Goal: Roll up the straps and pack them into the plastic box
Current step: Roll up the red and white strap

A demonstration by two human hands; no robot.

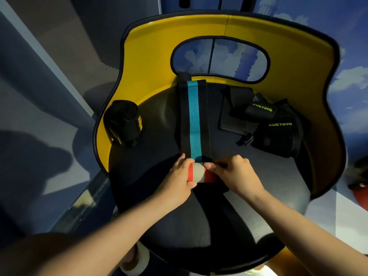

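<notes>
Now | strap runs lengthwise away | both hands grip rolled end

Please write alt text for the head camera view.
Both hands, left hand and right hand, roll a black strap with a teal stripe on a black seat. A rolled strap lies left; black wraps lie right.
</notes>
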